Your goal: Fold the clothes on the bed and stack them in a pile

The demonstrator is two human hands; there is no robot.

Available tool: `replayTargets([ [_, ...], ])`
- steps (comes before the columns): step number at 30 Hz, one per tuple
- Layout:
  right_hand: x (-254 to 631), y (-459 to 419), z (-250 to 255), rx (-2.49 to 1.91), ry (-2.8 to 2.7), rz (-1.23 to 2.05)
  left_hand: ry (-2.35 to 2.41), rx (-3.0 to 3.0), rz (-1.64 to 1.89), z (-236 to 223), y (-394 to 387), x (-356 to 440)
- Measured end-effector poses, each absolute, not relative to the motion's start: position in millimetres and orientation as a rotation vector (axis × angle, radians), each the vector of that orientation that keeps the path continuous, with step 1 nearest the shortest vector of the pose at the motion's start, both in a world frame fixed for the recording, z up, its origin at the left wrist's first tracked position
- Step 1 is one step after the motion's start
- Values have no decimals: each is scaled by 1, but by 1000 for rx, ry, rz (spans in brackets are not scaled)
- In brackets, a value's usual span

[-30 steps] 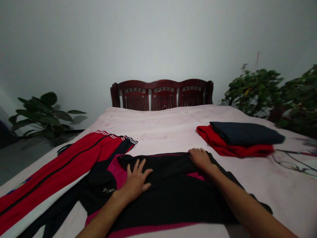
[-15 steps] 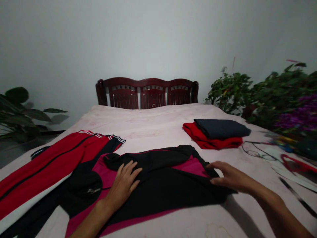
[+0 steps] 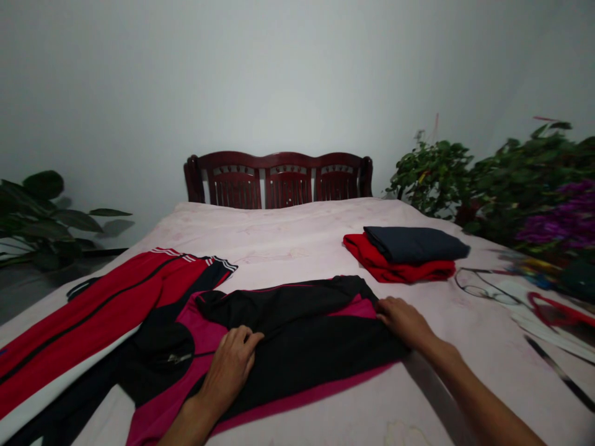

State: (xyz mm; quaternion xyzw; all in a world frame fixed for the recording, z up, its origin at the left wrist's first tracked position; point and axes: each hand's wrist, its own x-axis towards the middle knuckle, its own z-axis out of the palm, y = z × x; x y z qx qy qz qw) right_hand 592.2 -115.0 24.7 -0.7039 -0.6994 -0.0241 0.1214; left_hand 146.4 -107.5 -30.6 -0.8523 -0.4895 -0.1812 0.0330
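A black and magenta zip-up jacket (image 3: pixel 316 347) lies folded lengthwise on the bed, its collar end with a zip pull toward the left. My left hand (image 3: pixel 232 362) rests on it near the collar, fingers curled and closed on the fabric. At the hem end on the right, my right hand (image 3: pixel 402 319) is closed on the jacket's edge, its fingertips partly hidden. Left of the jacket, and partly touching it, a red, navy and white tracksuit jacket (image 3: pixel 116 306) is spread out.
Farther back on the right, a folded dark grey garment (image 3: pixel 416 243) lies on a folded red one (image 3: pixel 400 271). Glasses (image 3: pixel 486 291), a red-framed object (image 3: pixel 558 310) and a dark strip (image 3: pixel 560 371) lie along the pink bedsheet's (image 3: pixel 279 241) right side. Plants (image 3: pixel 432 179) flank the bed.
My right hand has moved slightly left and closed on the jacket's hem end, which now lies flatter. My left hand's fingers, spread before, have curled in and drawn a little nearer.
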Motion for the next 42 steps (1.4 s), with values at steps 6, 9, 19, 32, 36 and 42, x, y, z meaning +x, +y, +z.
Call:
replayTargets([
  [6, 615, -119, -2, -2109, -1853, -35, -1554, -2571, -692, -41, -124, 147],
  [9, 601, -124, 16, -2004, -1804, -255, -1580, -2539, -684, -45, -129, 149],
  [19, 552, -116, -16, -2016, -2066, -203, -1623, -2539, -697, -40, -134, 150],
  [32, 548, -120, -16, -2005, -1963, -346, -1640, -2656, -917, -34, -140, 146],
  [36, 546, -122, -15, -1913, -1874, -444, -1737, -2624, -1332, -29, -130, 132],
  [42, 458, -129, 14, -1405, -2033, -54, -2172, -2147, -1290, 4, -74, 77],
])
